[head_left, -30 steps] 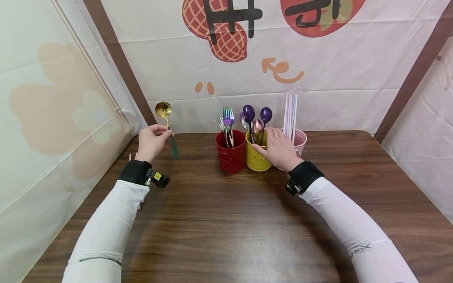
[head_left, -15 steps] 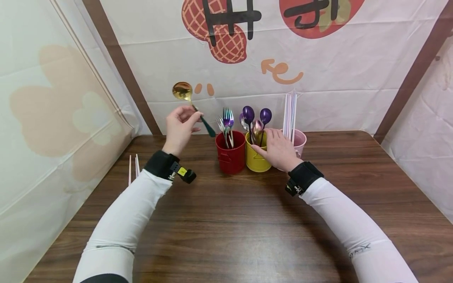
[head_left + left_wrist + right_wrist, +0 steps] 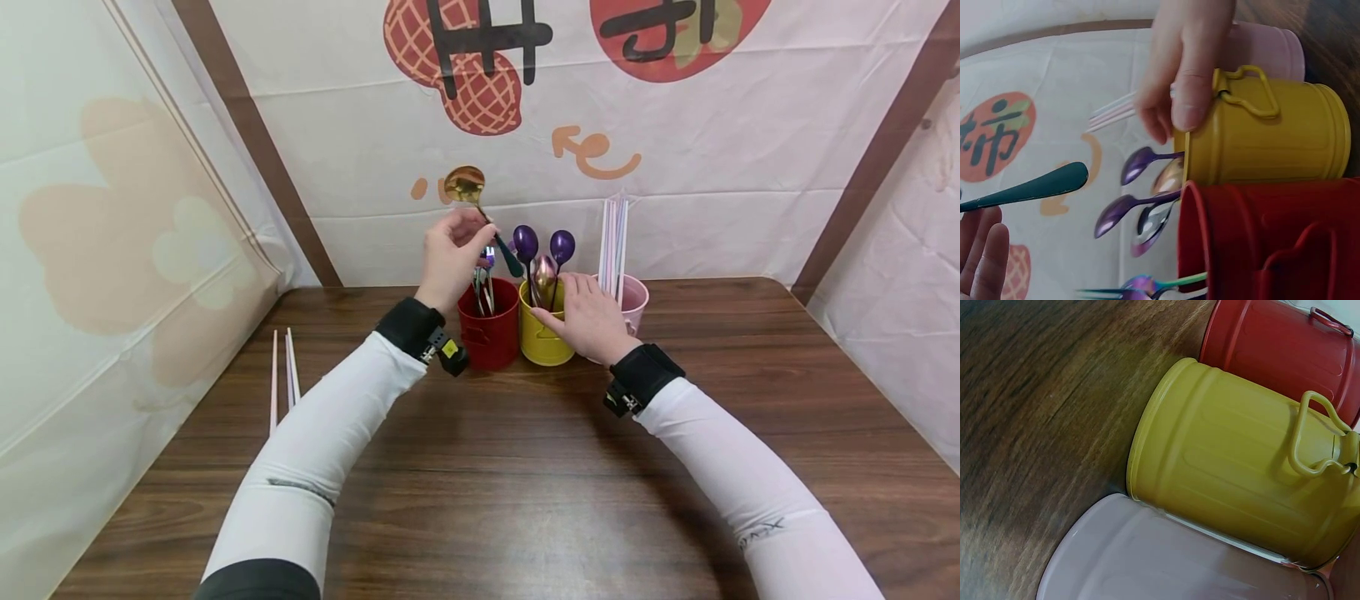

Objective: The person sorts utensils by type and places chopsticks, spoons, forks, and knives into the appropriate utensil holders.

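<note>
My left hand [image 3: 452, 260] pinches a spoon [image 3: 501, 242] with a gold bowl and dark green handle. The spoon tilts, bowl up and handle end down toward the right, in front of the wall above the buckets. In the left wrist view its green handle [image 3: 1041, 189] points toward the yellow bucket [image 3: 1272, 140]. My right hand [image 3: 596, 317] holds the rim of that bucket on its right side, the thumb at the front. Several purple and rose-coloured spoons [image 3: 526, 242] stand in it. The spoon's gold bowl is outside the left wrist view.
Left of the yellow bucket stands a red bucket [image 3: 489, 337] with several forks [image 3: 484, 292]. A pink bucket [image 3: 636, 298] with pale straw-like sticks [image 3: 615, 242] stands on its right. Pale chopsticks [image 3: 274, 375] lie on the wooden table [image 3: 525, 500] at left. A printed cloth [image 3: 720, 167] hangs behind.
My left hand has carried the spoon up and to the right, from the table's left side to over the red bucket. The chopsticks at left came into view. My right hand has stayed put.
</note>
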Available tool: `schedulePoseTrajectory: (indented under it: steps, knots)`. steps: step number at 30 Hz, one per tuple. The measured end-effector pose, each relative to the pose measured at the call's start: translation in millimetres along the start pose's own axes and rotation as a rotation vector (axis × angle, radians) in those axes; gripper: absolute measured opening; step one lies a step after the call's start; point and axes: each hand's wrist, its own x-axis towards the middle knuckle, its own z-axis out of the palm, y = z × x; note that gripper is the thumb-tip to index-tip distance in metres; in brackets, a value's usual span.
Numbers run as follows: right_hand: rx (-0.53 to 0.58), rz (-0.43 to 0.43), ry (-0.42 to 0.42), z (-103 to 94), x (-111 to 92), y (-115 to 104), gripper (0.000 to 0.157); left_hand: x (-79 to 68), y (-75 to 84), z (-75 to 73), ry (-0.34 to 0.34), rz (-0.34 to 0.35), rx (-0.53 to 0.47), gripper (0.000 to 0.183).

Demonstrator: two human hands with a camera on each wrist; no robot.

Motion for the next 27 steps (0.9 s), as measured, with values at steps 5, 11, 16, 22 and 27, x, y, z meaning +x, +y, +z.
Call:
schedulePoseTrajectory:
  steps: [5,11,16,22,27]
  knots:
    - [-0.002,-0.001,0.005,0.9,0,1,0.081,-0.1,-9.3,13.5,-0.027,-0.002,0.069,0.014]
    - [-0.012,-0.008,0.016,3.5,0,2,0.081,0.4,-23.2,24.0,-0.085,-0.017,0.209,0.015]
    - [-0.016,-0.014,0.027,4.8,0,2,0.083,-1.4,-29.2,31.0,-0.146,-0.083,0.300,0.013]
    - [-0.018,-0.025,0.049,4.6,1,2,0.081,-2.3,-33.5,38.5,-0.200,-0.138,0.448,0.016]
    - [-0.027,-0.031,0.062,5.0,2,3,0.081,-2.0,-37.0,41.7,-0.268,-0.166,0.647,0.021]
